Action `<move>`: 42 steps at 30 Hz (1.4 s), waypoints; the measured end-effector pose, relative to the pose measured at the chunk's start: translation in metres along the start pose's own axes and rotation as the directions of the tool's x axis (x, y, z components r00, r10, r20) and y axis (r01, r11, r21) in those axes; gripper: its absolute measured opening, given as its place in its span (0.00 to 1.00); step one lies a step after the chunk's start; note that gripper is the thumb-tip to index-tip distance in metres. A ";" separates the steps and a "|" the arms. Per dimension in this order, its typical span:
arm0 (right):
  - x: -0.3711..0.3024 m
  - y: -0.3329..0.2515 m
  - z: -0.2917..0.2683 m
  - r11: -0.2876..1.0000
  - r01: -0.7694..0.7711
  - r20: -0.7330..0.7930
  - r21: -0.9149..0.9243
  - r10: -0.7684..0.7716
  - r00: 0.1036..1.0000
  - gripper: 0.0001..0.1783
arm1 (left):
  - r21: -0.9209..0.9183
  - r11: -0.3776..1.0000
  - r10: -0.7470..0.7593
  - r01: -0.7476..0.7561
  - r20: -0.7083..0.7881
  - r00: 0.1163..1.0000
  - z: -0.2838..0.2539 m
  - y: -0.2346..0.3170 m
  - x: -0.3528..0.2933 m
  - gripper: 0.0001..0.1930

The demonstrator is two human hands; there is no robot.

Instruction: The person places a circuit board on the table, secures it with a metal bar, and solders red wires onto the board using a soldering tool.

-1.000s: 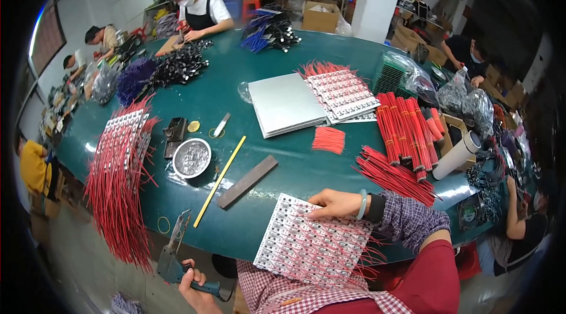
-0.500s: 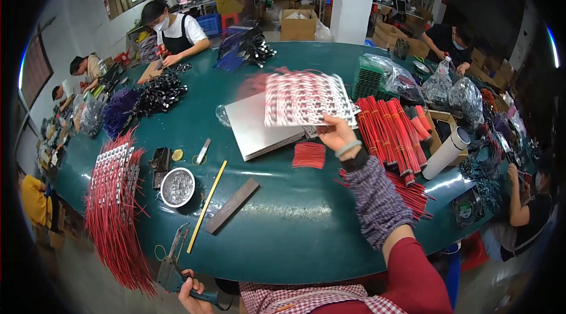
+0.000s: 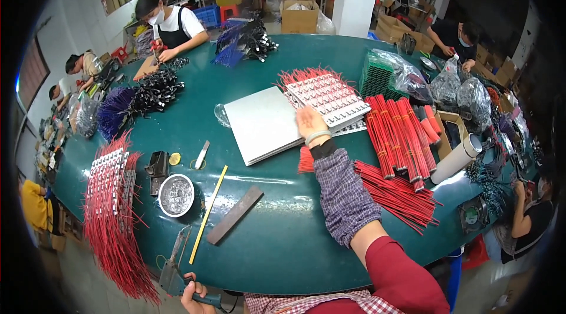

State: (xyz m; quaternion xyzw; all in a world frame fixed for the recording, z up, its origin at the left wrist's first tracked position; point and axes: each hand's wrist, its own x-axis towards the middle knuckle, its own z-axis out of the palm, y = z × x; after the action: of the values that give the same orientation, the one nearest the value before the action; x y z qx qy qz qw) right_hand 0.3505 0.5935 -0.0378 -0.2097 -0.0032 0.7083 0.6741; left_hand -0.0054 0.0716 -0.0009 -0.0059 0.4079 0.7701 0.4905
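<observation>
At the lower left my left hand [image 3: 197, 297] is closed around the handle of a pistol-grip soldering gun [image 3: 172, 275], its thin metal tip pointing up over the table edge. My right hand [image 3: 311, 123] reaches to the middle of the table, its fingers extended at the near left corner of a white board panel [image 3: 333, 99] with rows of dark marks. Red wires [image 3: 300, 77] stick out along the panel's far edge. The panel lies on other panels, beside a flat silver-grey plate stack [image 3: 262, 122] partly covered by my hand.
Bundled red wires [image 3: 401, 137] and loose red wires [image 3: 395, 196] lie right of my forearm. A wired panel stack [image 3: 112, 178] overhangs the left edge. Nearby are a white bowl [image 3: 176, 195], a yellow strip [image 3: 209, 214], a dark bar [image 3: 236, 215] and a white bottle [image 3: 457, 159]. Co-workers sit around.
My right hand has lowered the white panel onto the stack and moved left to its near corner, with fingers off their grip. The left hand keeps the soldering gun in place.
</observation>
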 end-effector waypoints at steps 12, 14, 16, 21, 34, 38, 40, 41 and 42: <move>-0.084 0.030 0.026 -0.524 0.386 0.587 -0.759 -0.294 0.755 0.31 | 0.082 0.987 0.144 -0.140 -0.043 0.989 0.028 -0.003 -0.015 0.17; -0.088 0.030 0.037 -0.596 0.285 0.510 -0.751 -0.248 0.824 0.30 | 0.069 0.985 0.158 -0.155 -0.038 0.987 0.027 0.000 -0.021 0.17; -0.085 0.026 0.042 -0.616 0.278 0.518 -0.737 -0.251 0.818 0.28 | 0.064 0.985 0.165 -0.163 -0.030 0.986 0.026 -0.001 -0.024 0.16; -0.078 0.021 0.059 -0.574 0.234 0.460 -0.785 -0.285 0.841 0.27 | 0.059 0.982 0.183 -0.181 -0.033 0.982 0.016 0.003 -0.031 0.16; -0.108 0.025 0.104 0.468 0.199 0.290 -0.861 0.131 0.948 0.03 | 0.018 0.969 0.249 -0.248 -0.059 0.967 0.004 0.009 -0.069 0.16; -0.198 -0.001 0.120 0.179 0.747 0.746 -0.640 -0.087 0.660 0.07 | 0.042 0.967 0.254 -0.253 -0.029 0.967 0.004 0.010 -0.075 0.17; -0.283 -0.018 0.126 -0.234 0.868 0.895 -0.439 -0.031 0.444 0.08 | 0.029 0.963 0.270 -0.269 -0.054 0.961 0.001 0.009 -0.082 0.17; -0.317 -0.026 0.120 -0.316 0.880 0.922 -0.355 0.039 0.386 0.09 | 0.021 0.963 0.269 -0.268 -0.043 0.962 -0.002 0.008 -0.084 0.17; -0.345 -0.036 0.111 -0.401 0.877 0.937 -0.265 0.106 0.332 0.10 | 0.015 0.966 0.258 -0.258 -0.021 0.966 0.000 0.007 -0.082 0.17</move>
State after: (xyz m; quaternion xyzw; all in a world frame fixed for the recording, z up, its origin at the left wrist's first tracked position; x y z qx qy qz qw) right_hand 0.3522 0.2975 0.1742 -0.3096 -0.8298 0.0595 0.4604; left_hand 0.0317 0.0088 0.0375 0.0416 0.4153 0.8248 0.3816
